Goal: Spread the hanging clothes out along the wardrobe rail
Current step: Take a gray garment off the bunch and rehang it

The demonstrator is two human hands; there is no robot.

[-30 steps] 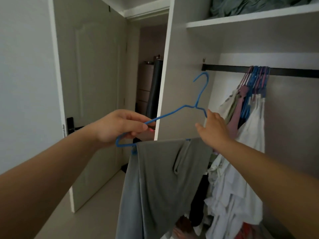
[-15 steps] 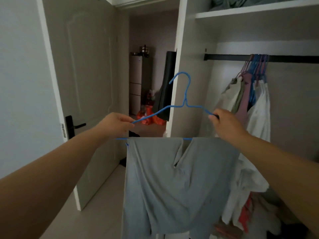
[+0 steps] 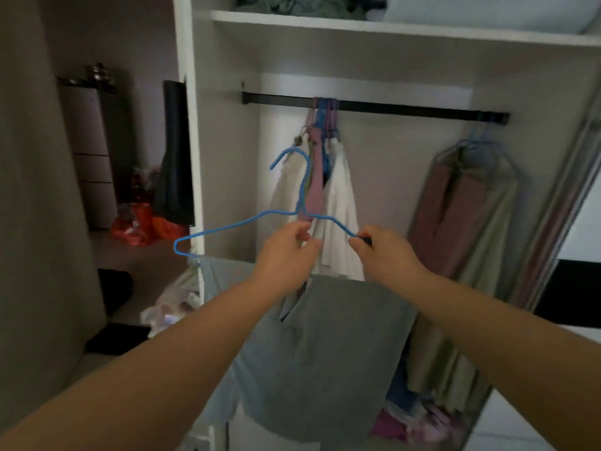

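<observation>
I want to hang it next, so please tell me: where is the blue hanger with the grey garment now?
In the head view, the blue hanger is off the rail, held low in front of the bunched clothes; the right hand pinches its right shoulder.

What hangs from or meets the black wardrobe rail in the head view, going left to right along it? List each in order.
Bare stretch of the black rail → bunched group of hangers with white and mauve clothes → bare stretch in the middle → pair of hangers holding mauve and green garments at the right end.
</observation>
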